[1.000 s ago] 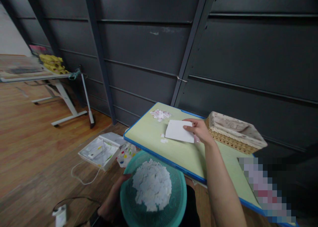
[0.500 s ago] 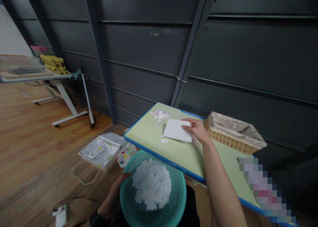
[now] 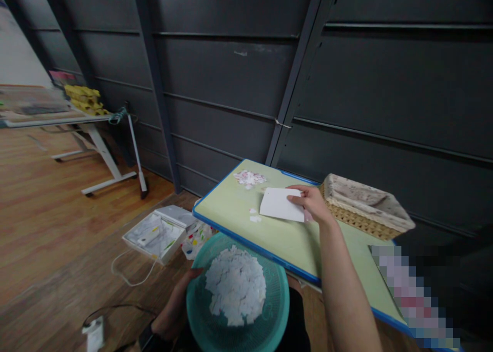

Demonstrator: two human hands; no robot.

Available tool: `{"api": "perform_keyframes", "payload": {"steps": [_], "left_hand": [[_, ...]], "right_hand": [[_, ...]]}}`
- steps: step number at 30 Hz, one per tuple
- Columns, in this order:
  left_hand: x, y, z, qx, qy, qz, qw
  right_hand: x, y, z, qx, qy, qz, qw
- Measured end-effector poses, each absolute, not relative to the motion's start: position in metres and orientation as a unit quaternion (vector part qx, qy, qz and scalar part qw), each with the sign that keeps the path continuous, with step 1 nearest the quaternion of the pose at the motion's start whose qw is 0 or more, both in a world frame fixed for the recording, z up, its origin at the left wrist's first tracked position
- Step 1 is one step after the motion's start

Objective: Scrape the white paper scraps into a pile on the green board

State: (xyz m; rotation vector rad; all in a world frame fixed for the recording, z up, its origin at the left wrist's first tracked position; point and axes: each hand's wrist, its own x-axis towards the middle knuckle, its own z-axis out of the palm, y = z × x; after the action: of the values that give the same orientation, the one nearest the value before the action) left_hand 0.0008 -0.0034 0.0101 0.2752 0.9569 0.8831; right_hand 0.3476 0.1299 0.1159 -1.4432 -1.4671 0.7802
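Between the thumb and fingers of my right hand (image 3: 311,202) is a white sheet of card (image 3: 282,204), held by its right edge just over the green tabletop (image 3: 287,241). A pinkish scrap shows partly behind it. A few small white paper pieces (image 3: 254,217) lie left of the card, and a heap of pink-and-white pieces (image 3: 249,178) sits farther back. My left hand (image 3: 185,290) grips the left rim of a teal plastic basket (image 3: 277,311) on my lap; its fingers are partly hidden. Inside the basket is a mound of white paper pieces (image 3: 236,286).
A woven basket with a cloth lining (image 3: 358,213) stands at the table's back right. On the floor at left are an open white box (image 3: 154,236), a bag of colourful bits (image 3: 197,241) and a power strip (image 3: 94,334). Behind rises a dark panelled wall (image 3: 223,75).
My right hand has moved slightly to the right with the card, uncovering more of the tabletop beside the small pieces. My left hand and the teal basket stay where they were.
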Motion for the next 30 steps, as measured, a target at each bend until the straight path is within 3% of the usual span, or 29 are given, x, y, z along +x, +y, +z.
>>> {"api": "perform_keyframes", "payload": {"steps": [5,9,21,30], "left_hand": [[0.002,-0.004,0.011,0.124,0.444,0.417,0.783],[0.002,-0.003,0.011,0.121,0.454,0.41,0.781],[0.001,0.0,0.019,0.139,0.457,0.429,0.766],[-0.003,0.003,0.022,0.137,0.475,0.438,0.751]], "right_hand": [[0.355,0.133,0.113,-0.606,-0.593,0.262,0.461],[0.348,0.131,0.114,-0.591,-0.615,0.306,0.423],[0.331,0.128,0.111,-0.541,-0.61,0.404,0.416],[0.323,0.127,0.108,-0.522,-0.644,0.476,0.293]]}}
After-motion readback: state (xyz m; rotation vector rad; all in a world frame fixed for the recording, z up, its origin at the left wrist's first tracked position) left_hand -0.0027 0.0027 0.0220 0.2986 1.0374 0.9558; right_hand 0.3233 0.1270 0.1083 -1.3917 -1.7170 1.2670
